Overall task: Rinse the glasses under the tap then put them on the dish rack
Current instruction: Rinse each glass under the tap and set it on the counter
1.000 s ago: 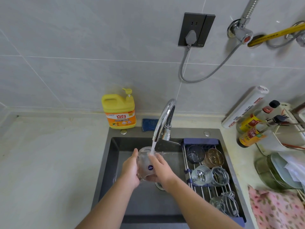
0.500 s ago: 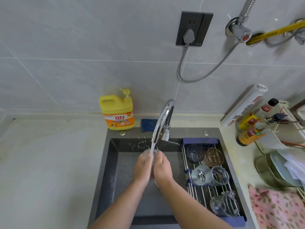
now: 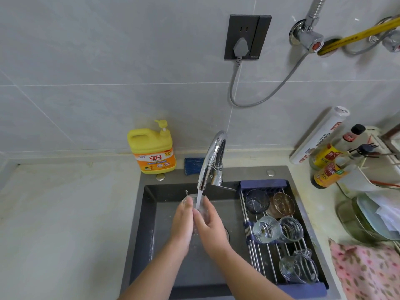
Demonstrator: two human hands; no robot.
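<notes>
holding a small clear glass [image 3: 201, 211] under the running stream [image 3: 199, 197] from the chrome tap [image 3: 211, 156], mouth apparently turned up to the water, over the middle of the dark sink [image 3: 151, 213] and left of the dish rack [image 3: 263, 184]. left hand [image 3: 181, 221] and right hand [image 3: 211, 226] both wrapped round it from either side, fingers [image 3: 205, 205] curled against the wall, hiding most of the body and leaving only part of the rim and a strip between the palms on show. likely trouble from here: slipping out of wet fingers and cracking on the sink floor or the spout, thanks to smooth glass and running water; splashing onto the desk [image 3: 65, 213] through tipping the mouth into the stream; clinking against the tumblers [image 3: 266, 229] crowding the rack on the way across, with little bare wire left between them. looks thin-walled, colourless, wet, small enough to nearly vanish between two palms; any print on it not visible. probably light, slick and brittle at the rim, so better carried in a full wrap than a fingertip pinch.
</notes>
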